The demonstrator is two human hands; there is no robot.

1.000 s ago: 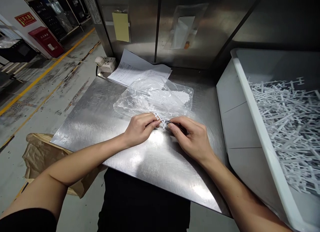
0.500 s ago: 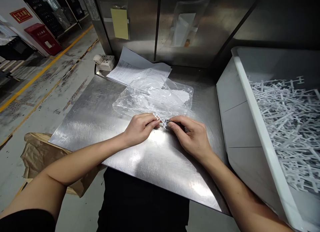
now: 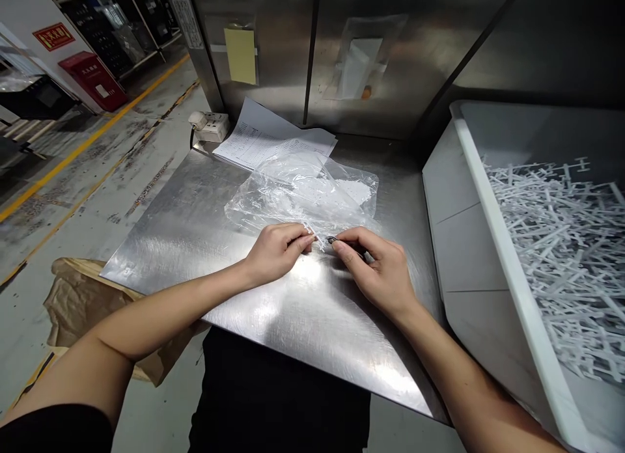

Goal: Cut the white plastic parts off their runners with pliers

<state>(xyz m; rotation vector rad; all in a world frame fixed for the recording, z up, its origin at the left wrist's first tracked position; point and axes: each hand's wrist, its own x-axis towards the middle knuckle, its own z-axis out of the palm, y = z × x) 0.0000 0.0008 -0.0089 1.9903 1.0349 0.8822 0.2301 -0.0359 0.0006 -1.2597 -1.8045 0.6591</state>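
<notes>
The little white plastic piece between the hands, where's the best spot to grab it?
Probably its outer ends. The white plastic piece is thin and branchy, lying low over the steel table, so pinch it with fingertips from both sides, as the left hand and right hand do now.

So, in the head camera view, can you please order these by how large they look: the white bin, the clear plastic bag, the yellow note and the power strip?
1. white bin, though being close to the camera makes it look larger
2. clear plastic bag
3. yellow note
4. power strip; it looks close to the note, so this order is unsure
</notes>
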